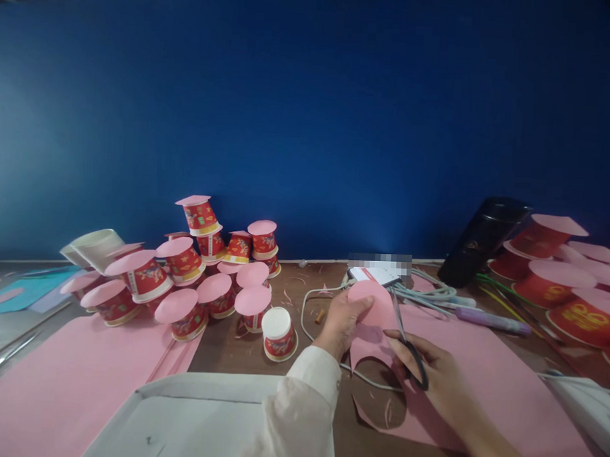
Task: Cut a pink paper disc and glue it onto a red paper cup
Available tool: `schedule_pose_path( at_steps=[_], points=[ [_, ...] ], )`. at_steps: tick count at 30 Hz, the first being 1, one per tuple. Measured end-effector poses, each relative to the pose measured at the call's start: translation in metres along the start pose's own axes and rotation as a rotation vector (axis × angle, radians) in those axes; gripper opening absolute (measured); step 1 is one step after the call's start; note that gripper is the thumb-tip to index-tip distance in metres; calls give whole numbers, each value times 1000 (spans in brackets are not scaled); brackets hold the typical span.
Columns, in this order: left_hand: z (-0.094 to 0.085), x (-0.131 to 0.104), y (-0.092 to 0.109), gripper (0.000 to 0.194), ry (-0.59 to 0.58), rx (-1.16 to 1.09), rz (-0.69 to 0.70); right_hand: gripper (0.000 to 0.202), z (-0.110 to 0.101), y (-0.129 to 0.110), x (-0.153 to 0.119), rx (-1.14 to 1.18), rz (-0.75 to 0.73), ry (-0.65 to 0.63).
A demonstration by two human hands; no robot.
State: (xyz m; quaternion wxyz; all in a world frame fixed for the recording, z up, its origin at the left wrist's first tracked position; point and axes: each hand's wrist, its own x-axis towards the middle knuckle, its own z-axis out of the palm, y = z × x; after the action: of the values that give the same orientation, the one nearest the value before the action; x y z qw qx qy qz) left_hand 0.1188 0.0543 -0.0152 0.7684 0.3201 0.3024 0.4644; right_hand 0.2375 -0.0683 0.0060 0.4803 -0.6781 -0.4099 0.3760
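Note:
My left hand (342, 318) pinches a round pink paper disc (371, 299) between thumb and fingers, holding it above the table. In my right hand (433, 369) is a pair of scissors (405, 332) with black handles. The blades point up and touch or nearly touch the disc's right edge. Below both hands lies a large pink paper sheet (509, 389) with a rounded cut-out at its left side. Left of my left hand stands an upside-down red paper cup (280, 341) with a bare white base.
Several upside-down red cups topped with pink paper (146, 276) crowd the left side, some stacked. More red cups (558, 284) stand at the right. A black bottle (484, 241), a purple marker (492, 321) and pale cables (428, 286) lie behind my hands. A white board (203, 425) is in front.

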Motion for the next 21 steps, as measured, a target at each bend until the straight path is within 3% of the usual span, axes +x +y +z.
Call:
schedule_pose_path(
  at_steps=[21],
  points=[
    [1, -1, -2, 57, 16, 25, 6, 47, -4, 4, 4, -28, 10, -6]
  ],
)
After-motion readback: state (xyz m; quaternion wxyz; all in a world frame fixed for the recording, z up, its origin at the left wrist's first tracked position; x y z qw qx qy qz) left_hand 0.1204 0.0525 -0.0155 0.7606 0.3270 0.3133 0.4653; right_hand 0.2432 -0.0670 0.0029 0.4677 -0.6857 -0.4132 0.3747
